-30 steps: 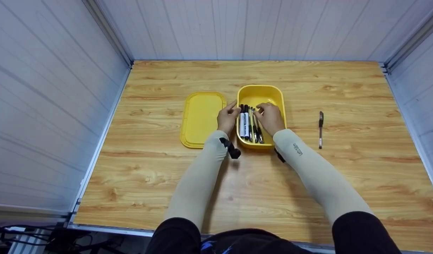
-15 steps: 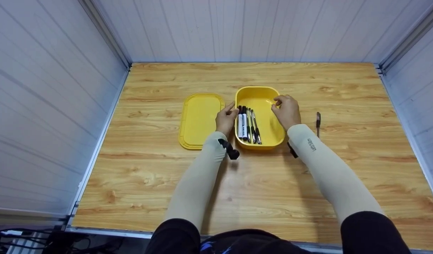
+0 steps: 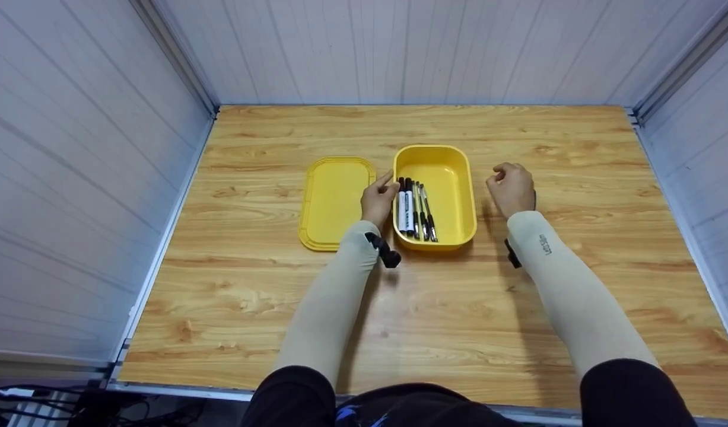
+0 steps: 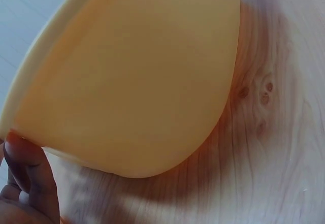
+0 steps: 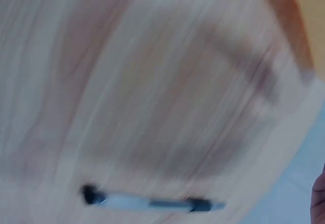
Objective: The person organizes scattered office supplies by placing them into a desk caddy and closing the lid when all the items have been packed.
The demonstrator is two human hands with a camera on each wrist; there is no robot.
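Observation:
A yellow box (image 3: 467, 196), seen from above in the head view, stands with two white markers (image 3: 406, 204) and three slim black pens (image 3: 423, 213) lying along its left side. My left hand (image 3: 377, 201) touches the box's left wall and rim. In the left wrist view, its fingertips (image 4: 25, 150) meet the wall (image 4: 147, 71) just under the rim. Right of the box, my right hand (image 3: 513, 188) hovers over the table, fingers loosely curled, with nothing visible in them. A clear pen with black ends (image 5: 152, 202) lies below it, mostly covered by hand and forearm in the head view.
Left of the box, a flat yellow lid (image 3: 337, 204) lies on the wood-grain table (image 3: 269, 308). Pale panel walls (image 3: 364, 53) enclose the table at the back and both sides. Cables (image 3: 31, 397) hang beyond the front left corner.
My right hand has come out of the box, crossed its right rim and moved right to above the loose pen. The left hand stays at the box's left side.

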